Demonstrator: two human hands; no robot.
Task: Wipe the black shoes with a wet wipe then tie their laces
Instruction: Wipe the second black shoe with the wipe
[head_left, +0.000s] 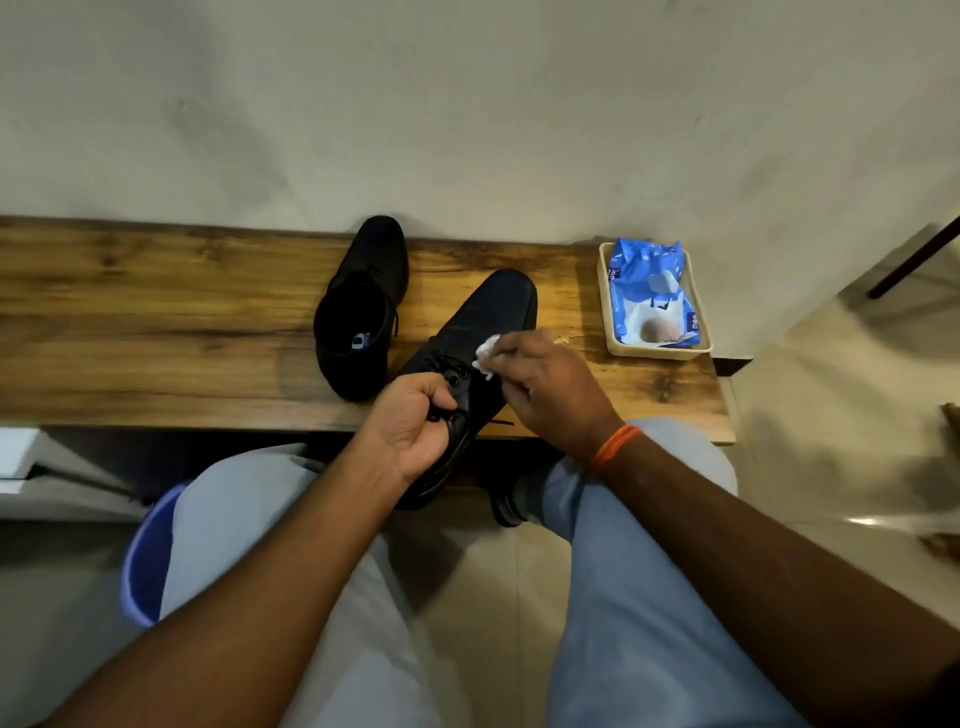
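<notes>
Two black lace-up shoes are on a wooden bench (156, 332). The left shoe (363, 306) stands alone with its opening towards me, toe at the wall. The right shoe (488, 322) lies at a slant, its heel over the bench's front edge. My left hand (415, 421) grips this shoe at the collar, by the loose laces. My right hand (545, 384) pinches a crumpled white wet wipe (487, 356) and presses it on the shoe's side beside the eyelets.
A beige tray (608, 312) with a blue pack of wet wipes (649, 296) sits at the bench's right end, against the wall. A blue bin (143, 566) stands on the floor by my left knee. My knees in light trousers fill the foreground.
</notes>
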